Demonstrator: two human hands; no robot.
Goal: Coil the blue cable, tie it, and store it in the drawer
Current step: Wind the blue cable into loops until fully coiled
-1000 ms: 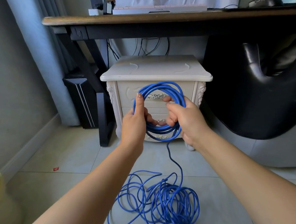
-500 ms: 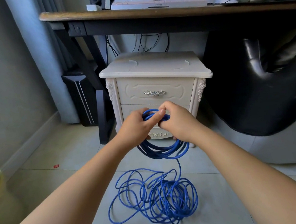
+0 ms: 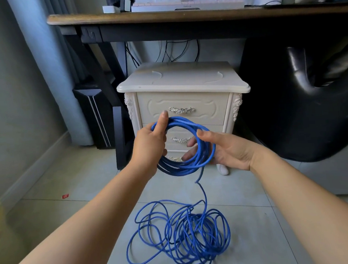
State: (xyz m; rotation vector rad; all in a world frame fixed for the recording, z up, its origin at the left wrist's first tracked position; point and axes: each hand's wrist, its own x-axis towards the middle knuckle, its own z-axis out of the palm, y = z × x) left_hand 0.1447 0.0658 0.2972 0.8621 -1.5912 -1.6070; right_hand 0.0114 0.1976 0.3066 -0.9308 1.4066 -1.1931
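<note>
The left hand (image 3: pixel 149 146) gripped the left side of a ring of blue cable (image 3: pixel 180 170), thumb sticking up. The right hand (image 3: pixel 230 150) held the right side loosely, thumb on top and fingers poking through. The hands were apart, with the ring between them. One strand (image 3: pixel 204 193) hung down from the ring to a big messy pile (image 3: pixel 186 234) on the floor (image 3: pixel 71 201), near the person. Lots was not wound yet. To do this well, I think the right hand should feed the strand slowly, make each loop match the ring, and shake out tangles. Farther off, the drawer (image 3: pixel 208 108) of the white cabinet (image 3: pixel 181 79) was closed.
</note>
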